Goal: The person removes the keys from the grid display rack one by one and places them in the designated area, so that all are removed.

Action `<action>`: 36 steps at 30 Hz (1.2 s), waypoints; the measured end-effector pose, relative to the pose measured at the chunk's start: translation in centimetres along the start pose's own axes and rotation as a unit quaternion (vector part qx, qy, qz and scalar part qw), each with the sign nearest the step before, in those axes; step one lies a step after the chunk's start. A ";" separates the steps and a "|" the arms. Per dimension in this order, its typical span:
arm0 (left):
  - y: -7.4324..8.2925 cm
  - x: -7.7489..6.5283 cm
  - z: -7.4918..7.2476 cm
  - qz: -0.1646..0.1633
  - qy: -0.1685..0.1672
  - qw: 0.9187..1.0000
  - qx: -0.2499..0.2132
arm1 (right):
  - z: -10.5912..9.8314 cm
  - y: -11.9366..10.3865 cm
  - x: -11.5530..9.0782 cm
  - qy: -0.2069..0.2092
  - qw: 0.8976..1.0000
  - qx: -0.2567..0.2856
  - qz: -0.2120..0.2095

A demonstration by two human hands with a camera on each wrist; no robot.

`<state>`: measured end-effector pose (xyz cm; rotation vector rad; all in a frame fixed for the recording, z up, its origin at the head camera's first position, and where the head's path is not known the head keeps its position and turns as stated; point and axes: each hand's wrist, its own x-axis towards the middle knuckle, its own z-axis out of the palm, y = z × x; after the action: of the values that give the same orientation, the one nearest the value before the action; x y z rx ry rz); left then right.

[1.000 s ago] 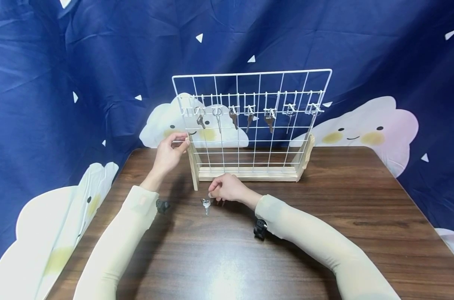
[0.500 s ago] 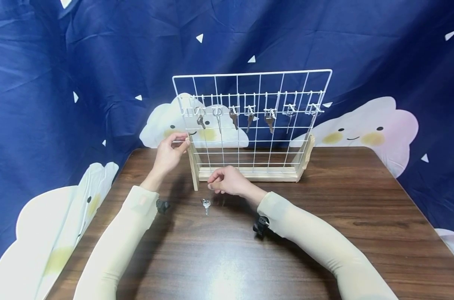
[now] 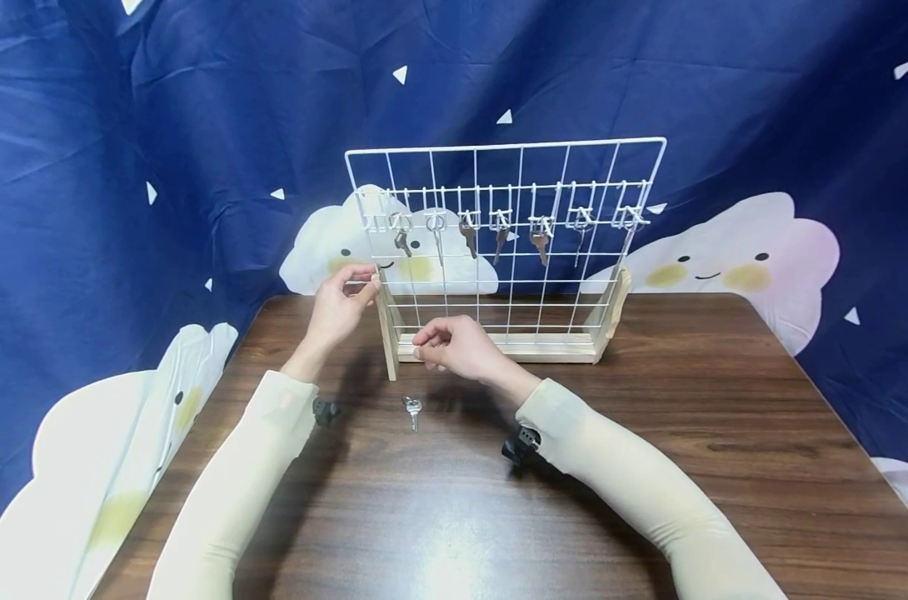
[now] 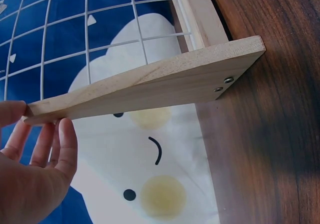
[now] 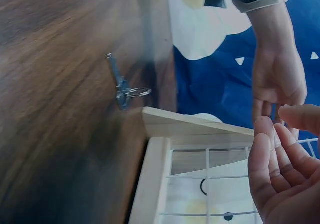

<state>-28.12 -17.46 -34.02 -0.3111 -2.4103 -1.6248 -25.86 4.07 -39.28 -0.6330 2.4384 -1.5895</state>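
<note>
My left hand (image 3: 340, 307) pinches the wooden side post (image 4: 150, 86) of a rack near its upper tip, thumb on one side and fingers on the other. My right hand (image 3: 461, 348) is raised off the table in front of the rack's lower left part. Its fingers are loosely curled, and no object shows between thumb and fingertips in the right wrist view (image 5: 287, 169). A silver key (image 3: 413, 408) with a small ring (image 5: 139, 92) lies on the table, below and apart from the right hand. Several keys (image 3: 540, 242) hang from hooks on the white wire grid (image 3: 491, 304).
The rack's wooden base bar (image 3: 529, 348) stands on a dark brown wooden table (image 3: 686, 417). A blue curtain (image 3: 222, 125) with smiling clouds hangs close behind it. Each wrist wears a small black camera (image 3: 520, 447).
My right hand has risen from beside the key on the table toward the rack's lower grid. The key stays where it was. The left hand keeps its hold on the post.
</note>
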 end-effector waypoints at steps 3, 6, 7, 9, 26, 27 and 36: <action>-0.1 0.1 0.0 -0.003 -0.001 1.000 0.001 | -0.1 -0.5 0.0 0.007 1.000 0.002 -0.008; -0.4 0.3 0.1 -0.003 -0.002 1.000 0.005 | -0.3 -1.0 0.0 0.016 1.000 -0.005 -0.020; -0.8 0.4 0.1 -0.003 -0.002 1.000 0.004 | -0.4 -1.1 0.0 0.020 0.999 -0.010 -0.024; -1.6 0.8 0.2 -0.003 -0.001 1.000 0.000 | -0.5 -1.4 0.0 0.028 0.999 -0.013 -0.032; -3.0 1.4 0.2 0.004 0.008 1.000 -0.001 | -1.2 -4.1 0.4 0.075 0.995 0.006 -0.061; -3.0 1.4 0.2 0.005 0.007 1.000 -0.001 | -1.2 -4.2 0.4 0.078 0.995 0.005 -0.063; -1.5 0.8 0.2 0.001 0.001 1.000 -0.001 | -1.2 -5.0 1.0 0.095 0.992 0.025 -0.083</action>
<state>-29.30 -17.80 -35.17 -0.3119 -2.4057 -1.6271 -25.90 2.92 -34.20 -0.7228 2.5274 -1.8474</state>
